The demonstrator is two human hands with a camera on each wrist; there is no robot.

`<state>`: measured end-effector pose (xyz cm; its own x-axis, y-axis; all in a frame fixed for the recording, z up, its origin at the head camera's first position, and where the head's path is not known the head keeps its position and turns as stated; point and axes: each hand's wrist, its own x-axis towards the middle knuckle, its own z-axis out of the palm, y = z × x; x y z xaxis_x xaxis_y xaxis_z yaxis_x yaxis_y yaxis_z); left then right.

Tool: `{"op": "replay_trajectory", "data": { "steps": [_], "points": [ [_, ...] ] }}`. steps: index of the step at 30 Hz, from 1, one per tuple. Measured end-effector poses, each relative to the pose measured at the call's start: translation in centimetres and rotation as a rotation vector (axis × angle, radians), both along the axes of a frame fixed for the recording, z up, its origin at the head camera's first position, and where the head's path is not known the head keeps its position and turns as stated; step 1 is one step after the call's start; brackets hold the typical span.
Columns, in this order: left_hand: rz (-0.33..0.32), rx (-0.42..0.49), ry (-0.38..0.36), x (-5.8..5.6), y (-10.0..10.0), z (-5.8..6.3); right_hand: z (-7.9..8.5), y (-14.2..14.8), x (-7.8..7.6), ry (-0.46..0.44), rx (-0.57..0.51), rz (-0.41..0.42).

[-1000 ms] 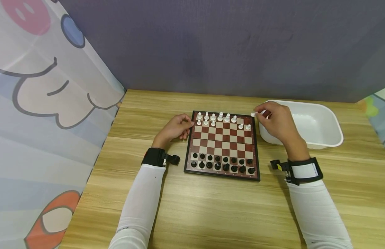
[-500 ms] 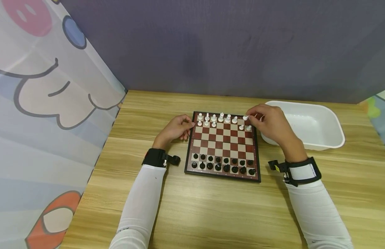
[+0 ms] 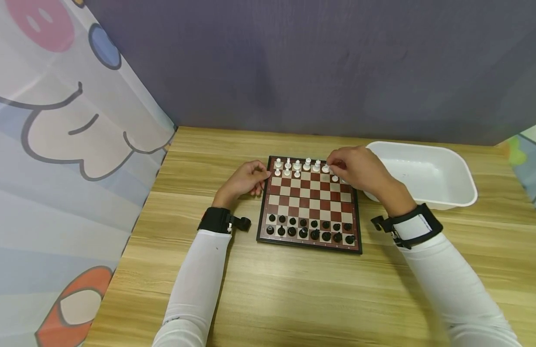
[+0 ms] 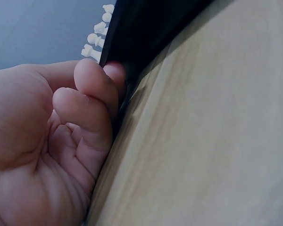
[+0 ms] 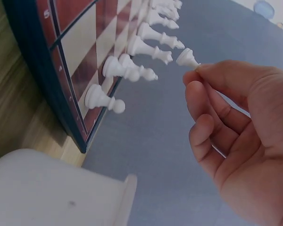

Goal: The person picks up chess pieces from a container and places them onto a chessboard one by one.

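A chessboard (image 3: 303, 198) with red and cream squares lies on the table. My left hand (image 3: 245, 178) holds its left edge near the far corner, fingers curled, and the left wrist view shows the fingertips (image 4: 115, 73) at the dark edge. My right hand (image 3: 359, 167) is over the far right corner of the board. Between its thumb and forefinger it pinches a white chess piece (image 5: 187, 57), base outward, its top hidden by the fingers. White pieces (image 3: 307, 165) stand along the far side, with a white pawn (image 5: 104, 99) near the corner. Black pieces (image 3: 303, 232) fill two near rows.
Right of the board stands a white plastic tub (image 3: 441, 185), its left end partly behind my right hand. A grey wall (image 3: 315, 67) rises behind the table (image 3: 294, 294). A cartoon-printed curtain (image 3: 77, 193) hangs on the left.
My right hand has moved left with the white piece, from beside the tub to over the far right part of the board. My left hand has stayed at the board's edge.
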<state>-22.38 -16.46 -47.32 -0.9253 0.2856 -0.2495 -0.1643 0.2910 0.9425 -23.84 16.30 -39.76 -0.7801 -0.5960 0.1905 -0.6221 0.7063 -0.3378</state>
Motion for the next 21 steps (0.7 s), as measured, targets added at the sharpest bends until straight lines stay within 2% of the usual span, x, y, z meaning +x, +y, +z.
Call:
{"op": "replay_trajectory", "data": {
  "steps": [5,9,21],
  "points": [
    [-0.002,0.005,-0.001,-0.2,0.0,-0.2,-0.4,-1.1,-0.6,0.05,0.061,0.072],
    [-0.001,0.0,-0.006,-0.2,0.1,-0.2,-0.7,-1.8,-1.0,0.04,0.094,0.096],
    [0.001,0.0,0.005,-0.6,0.5,-0.4,-1.1,-2.4,-1.2,0.007,0.139,0.087]
  ]
}}
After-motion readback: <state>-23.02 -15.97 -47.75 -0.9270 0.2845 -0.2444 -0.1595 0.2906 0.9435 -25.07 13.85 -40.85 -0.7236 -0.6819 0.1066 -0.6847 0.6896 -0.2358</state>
